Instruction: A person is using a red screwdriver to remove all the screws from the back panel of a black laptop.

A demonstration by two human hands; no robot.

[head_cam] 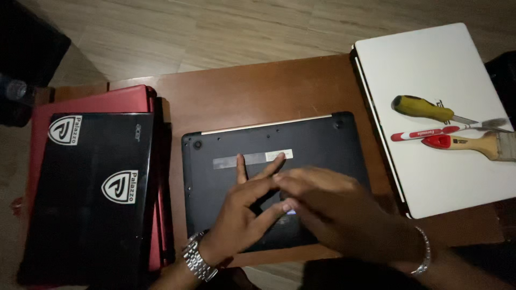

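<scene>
A black laptop point(269, 161) lies upside down in the middle of a brown wooden table point(252, 91), its base facing up; a long grey strip label point(252, 159) with a paler right end runs across the upper part of that base, and a small round foot sits in each far corner. To the left a black laptop lid point(91, 198) rests on top of a red laptop point(97, 99); it carries two white shield-shaped stickers point(119, 186), one near its far left corner and one near its middle. To the right a closed white laptop point(430, 80) holds a yellow-handled screwdriver point(422, 108), a red and white pen point(424, 133) and a wooden-handled paintbrush point(473, 144) with a red patch, lying close together. The left hand point(244, 209), a metal watch point(198, 263) on its wrist, rests on the upturned base with fingers spread wide, gripping nothing; the right hand point(322, 201), with a thin bracelet point(424, 252) at the wrist, lies palm down over the same base, fingers loosely extended and overlapping the left fingertips; it is blurred, and I cannot tell whether anything sits beneath it.
</scene>
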